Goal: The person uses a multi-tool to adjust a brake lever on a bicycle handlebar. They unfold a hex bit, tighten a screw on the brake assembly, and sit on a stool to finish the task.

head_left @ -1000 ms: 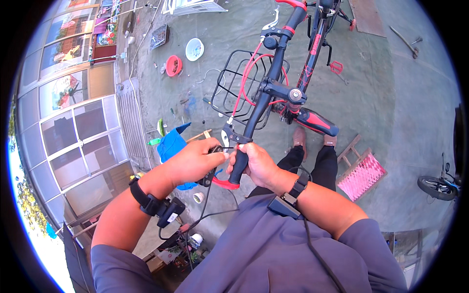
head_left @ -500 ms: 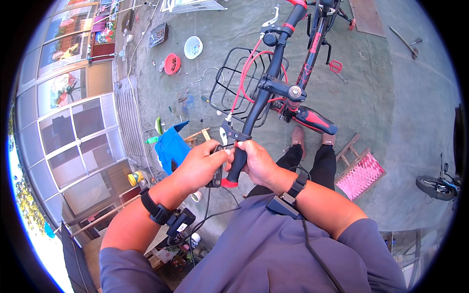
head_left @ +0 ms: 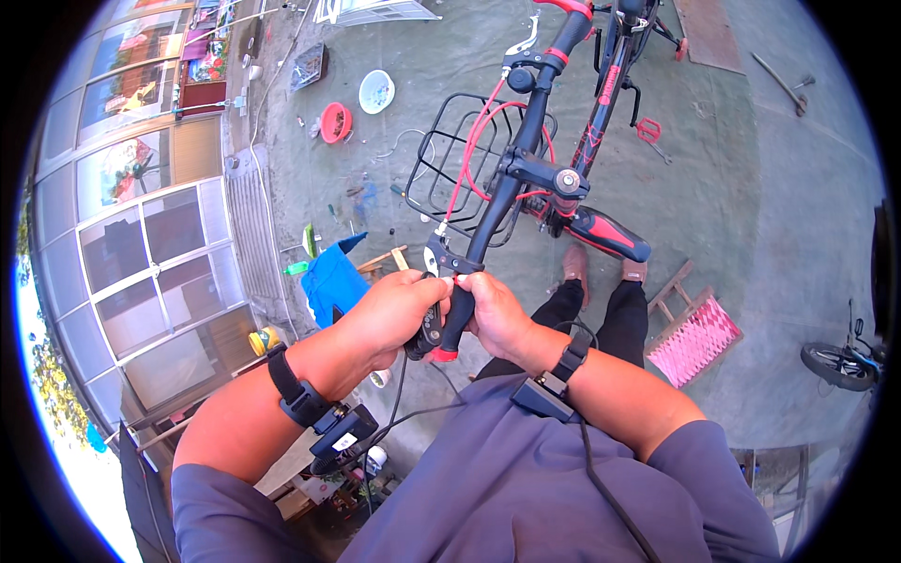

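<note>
My left hand [head_left: 402, 308] is curled round a tool [head_left: 428, 338], my right hand [head_left: 497, 315] round the grip [head_left: 459, 321]; upper left, the red bowl [head_left: 325, 125] holds brown bits, the basin [head_left: 367, 86] pale ones.

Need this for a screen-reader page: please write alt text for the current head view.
A person's right hand holds a black handlebar grip on a black-and-red bicycle, while the left hand holds a dark tool-like object close beside it. A white basin, a red basin and a wood-framed pink seat stand around on greenish ground.
</note>
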### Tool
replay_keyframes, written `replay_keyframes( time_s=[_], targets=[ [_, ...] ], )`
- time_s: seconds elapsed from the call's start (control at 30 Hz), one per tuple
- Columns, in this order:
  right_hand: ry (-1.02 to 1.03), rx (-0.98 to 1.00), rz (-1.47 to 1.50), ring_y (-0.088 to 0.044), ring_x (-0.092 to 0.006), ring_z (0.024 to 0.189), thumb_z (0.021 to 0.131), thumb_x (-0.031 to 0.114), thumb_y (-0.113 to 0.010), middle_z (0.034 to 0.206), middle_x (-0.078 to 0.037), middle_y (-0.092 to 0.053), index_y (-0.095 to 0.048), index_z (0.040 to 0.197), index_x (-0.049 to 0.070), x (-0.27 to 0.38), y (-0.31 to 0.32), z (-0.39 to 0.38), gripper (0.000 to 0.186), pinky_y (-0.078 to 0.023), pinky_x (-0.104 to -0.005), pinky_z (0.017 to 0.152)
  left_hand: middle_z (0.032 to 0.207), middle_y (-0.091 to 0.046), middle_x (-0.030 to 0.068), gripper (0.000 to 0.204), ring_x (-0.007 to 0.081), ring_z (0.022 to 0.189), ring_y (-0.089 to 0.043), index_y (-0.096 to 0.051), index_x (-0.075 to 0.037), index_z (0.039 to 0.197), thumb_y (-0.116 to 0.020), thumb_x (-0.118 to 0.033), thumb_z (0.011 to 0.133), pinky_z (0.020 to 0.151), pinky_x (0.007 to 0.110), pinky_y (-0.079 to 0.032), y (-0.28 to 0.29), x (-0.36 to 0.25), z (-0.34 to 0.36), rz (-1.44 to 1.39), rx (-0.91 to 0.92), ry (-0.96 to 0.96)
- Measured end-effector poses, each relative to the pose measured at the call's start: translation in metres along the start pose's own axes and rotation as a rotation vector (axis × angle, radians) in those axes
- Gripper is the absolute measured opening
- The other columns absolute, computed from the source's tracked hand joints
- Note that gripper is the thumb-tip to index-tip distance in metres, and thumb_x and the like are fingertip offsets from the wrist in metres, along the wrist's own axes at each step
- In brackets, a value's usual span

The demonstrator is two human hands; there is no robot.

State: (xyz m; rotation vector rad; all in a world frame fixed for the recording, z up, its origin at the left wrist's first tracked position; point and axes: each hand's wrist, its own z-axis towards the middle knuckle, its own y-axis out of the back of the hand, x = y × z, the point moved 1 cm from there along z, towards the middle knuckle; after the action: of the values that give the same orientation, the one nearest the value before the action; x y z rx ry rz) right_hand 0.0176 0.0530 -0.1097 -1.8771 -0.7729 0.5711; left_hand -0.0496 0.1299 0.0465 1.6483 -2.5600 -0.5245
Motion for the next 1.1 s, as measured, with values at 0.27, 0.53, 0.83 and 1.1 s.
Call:
replay_keyframes(
  time_s=[0.27, 0.53, 0.83, 1.1],
  targets=[
    [0.021, -0.024, -0.004, -0.066, -0.023, 0.084, 0.097, 0.027, -0.045, 0.095, -0.01, -0.062, -0.052, 0.112, 0.006, 0.006, -0.006, -0.001, 0.027, -0.057, -0.0409, 0.075, 0.076, -0.064, 0.0092, 0.028, 0.0185, 0.059, -0.063, -0.062, 0.0, 0.093, -0.057, -0.027, 0.095, 0.051, 0.033, -0.051, -0.005, -0.007, 0.004, 0.312, -0.088, -0.061],
    [0.005, -0.005, 0.005, -0.067, -0.0237, 0.077, 0.097, 0.027, -0.046, 0.093, -0.009, -0.059, -0.048, 0.113, 0.006, 0.003, -0.003, 0.0, 0.026, -0.057, -0.0409, 0.072, 0.075, -0.07, 0.0129, 0.038, 0.0253, 0.067, -0.069, -0.066, 0.002, 0.098, -0.06, -0.034, 0.09, 0.062, 0.039, -0.053, 0.006, -0.021, 0.007, 0.894, -0.022, -0.209],
    [0.01, -0.027, 0.0, -0.065, -0.024, 0.075, 0.097, 0.026, -0.045, 0.088, -0.009, -0.06, -0.047, 0.112, 0.006, 0.004, -0.004, 0.0, 0.025, -0.056, -0.0411, 0.071, 0.085, -0.065, 0.0176, 0.028, 0.0371, 0.07, -0.066, -0.064, -0.004, 0.097, -0.063, -0.032, 0.091, 0.065, 0.046, -0.053, 0.009, -0.015, 0.008, 1.439, -0.122, -0.592],
    [0.001, -0.006, -0.039, -0.066, -0.0275, 0.083, 0.098, 0.029, -0.041, 0.092, -0.01, -0.061, -0.049, 0.111, 0.005, 0.003, -0.005, 0.001, 0.028, -0.055, -0.0454, 0.077, 0.089, -0.057, 0.0149, 0.026, 0.0376, 0.066, -0.063, -0.064, -0.01, 0.099, -0.072, -0.026, 0.081, 0.06, 0.048, -0.052, 0.025, -0.031, 0.005, 1.713, 0.004, -0.86]
  ],
)
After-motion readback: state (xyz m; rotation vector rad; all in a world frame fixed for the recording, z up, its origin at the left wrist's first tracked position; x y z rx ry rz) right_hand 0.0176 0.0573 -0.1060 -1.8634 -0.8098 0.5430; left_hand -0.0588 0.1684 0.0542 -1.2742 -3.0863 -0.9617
